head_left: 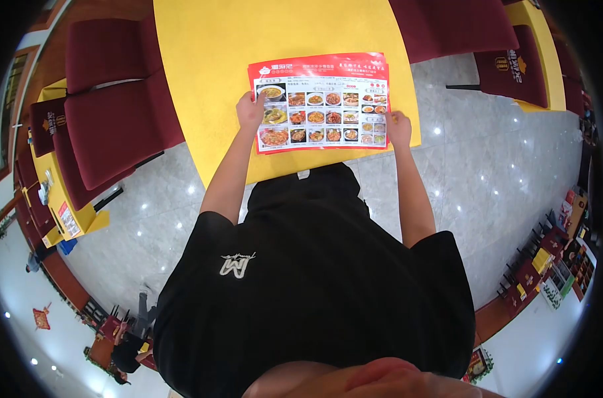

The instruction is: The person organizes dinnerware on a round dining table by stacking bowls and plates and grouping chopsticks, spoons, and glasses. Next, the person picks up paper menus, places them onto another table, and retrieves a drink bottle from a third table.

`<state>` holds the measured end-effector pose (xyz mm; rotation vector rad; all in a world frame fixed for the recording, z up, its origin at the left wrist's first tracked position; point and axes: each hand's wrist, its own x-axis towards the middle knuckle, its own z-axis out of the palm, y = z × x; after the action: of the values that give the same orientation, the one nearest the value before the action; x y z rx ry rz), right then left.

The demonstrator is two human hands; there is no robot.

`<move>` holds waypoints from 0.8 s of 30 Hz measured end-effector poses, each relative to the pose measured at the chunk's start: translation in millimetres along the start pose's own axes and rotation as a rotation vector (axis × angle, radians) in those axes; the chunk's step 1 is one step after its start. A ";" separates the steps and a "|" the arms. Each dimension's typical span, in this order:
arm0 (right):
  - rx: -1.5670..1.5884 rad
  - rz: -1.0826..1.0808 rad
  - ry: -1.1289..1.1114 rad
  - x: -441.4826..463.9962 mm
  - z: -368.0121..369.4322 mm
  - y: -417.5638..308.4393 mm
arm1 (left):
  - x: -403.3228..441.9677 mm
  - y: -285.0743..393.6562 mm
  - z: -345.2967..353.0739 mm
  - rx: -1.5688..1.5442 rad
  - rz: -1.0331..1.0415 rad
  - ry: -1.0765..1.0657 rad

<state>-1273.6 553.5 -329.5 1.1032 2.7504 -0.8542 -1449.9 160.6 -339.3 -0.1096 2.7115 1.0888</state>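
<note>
A stack of red-bordered paper menus [332, 99] with food photos lies near the front edge of the yellow table [295, 30]. The sheets' edges are slightly offset at the top and left. My left hand [250, 110] grips the left edge, its thumb on top and its other fingers mostly hidden. At the right edge, my right hand [399, 129] has its fingers curled and pinched against the menus' border.
Dark red chairs [119, 126] stand left of the table, and another dark red seat [457, 33] is at its right. More yellow tables [82, 222] appear further off. Grey tiled floor [487, 172] surrounds me. Another person [127, 348] is in the lower left background.
</note>
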 end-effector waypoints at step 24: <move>0.041 0.018 0.155 41.9 32.9 -52.1 | -52.8 5.2 24.5 0.124 -0.113 0.238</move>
<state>-1343.7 531.8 -343.1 1.2496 2.8533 -0.8618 -1395.1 180.7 -340.9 -0.3906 2.9314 0.9258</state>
